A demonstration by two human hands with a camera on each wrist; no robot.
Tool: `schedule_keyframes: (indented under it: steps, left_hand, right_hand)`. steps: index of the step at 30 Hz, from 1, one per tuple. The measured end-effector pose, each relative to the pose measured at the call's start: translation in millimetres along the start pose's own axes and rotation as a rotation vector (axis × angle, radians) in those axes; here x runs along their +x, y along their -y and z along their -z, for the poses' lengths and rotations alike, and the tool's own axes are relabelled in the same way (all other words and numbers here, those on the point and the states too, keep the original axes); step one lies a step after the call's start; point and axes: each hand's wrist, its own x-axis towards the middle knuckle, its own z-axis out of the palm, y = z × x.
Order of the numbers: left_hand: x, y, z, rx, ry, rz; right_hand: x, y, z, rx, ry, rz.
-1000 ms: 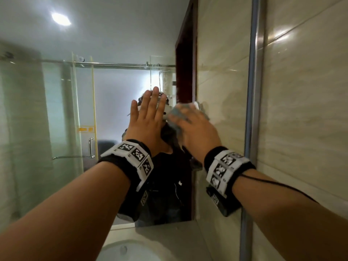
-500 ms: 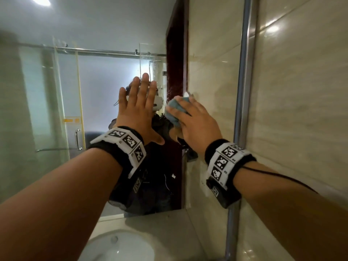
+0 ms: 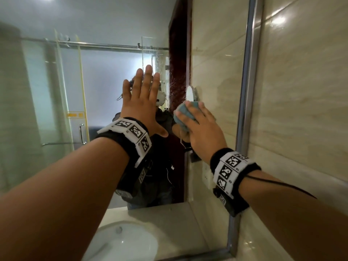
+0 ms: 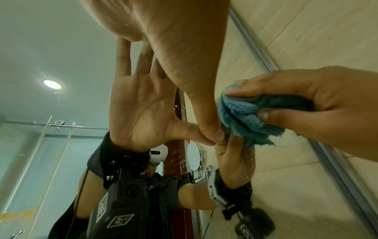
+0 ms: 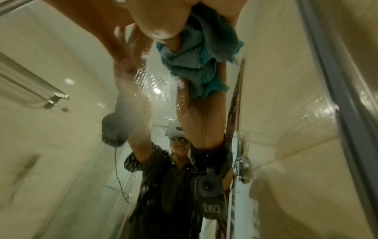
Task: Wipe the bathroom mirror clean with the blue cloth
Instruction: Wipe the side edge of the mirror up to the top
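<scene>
Head view: no readable writing; left hand (image 3: 141,102) flat on mirror (image 3: 56,91), fingers spread, beside it right hand (image 3: 200,129) gripping blue cloth (image 3: 183,114).

Most of the blue cloth (image 3: 185,114) lay hidden under the right hand (image 3: 202,129); below it, the sink (image 3: 120,243) was cut off by the picture's edge.

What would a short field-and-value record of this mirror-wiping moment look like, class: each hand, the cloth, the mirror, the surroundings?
left hand: fingers straight, palm flat on the glass
right hand: grips the bunched blue cloth, pressing it on the glass
mirror: water droplets near the cloth; metal frame at right
sink: white basin below
wall: beige tiles right of the frame
</scene>
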Motion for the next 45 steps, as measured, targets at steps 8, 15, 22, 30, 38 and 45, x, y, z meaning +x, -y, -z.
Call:
schedule_keyframes:
  steps: [8, 15, 22, 30, 38, 45]
  left_hand:
    - [-11, 12, 3, -0.052, -0.048, -0.030]
    - [-23, 26, -13, -0.028, 0.041, 0.057]
    - [-27, 17, 3, -0.069, 0.105, 0.086]
    - [-66, 3, 29, -0.272, 0.229, -0.059]
    - [-82, -4, 58, -0.579, 0.294, -0.278]
    - [-85, 0, 63, -0.682, 0.344, -0.098]
  right_hand:
    - [34, -11, 57, 0.455, -0.339, -0.344]
    - [91, 8, 79, 0.354, -0.403, -0.261]
    - [25, 42, 15, 0.268, -0.077, -0.016]
    - [-33, 29, 57, 0.708, 0.108, -0.115]
    - [-52, 27, 93, 1.138, 0.099, -0.203]
    - [-48, 17, 111, 1.140, 0.013, -0.265]
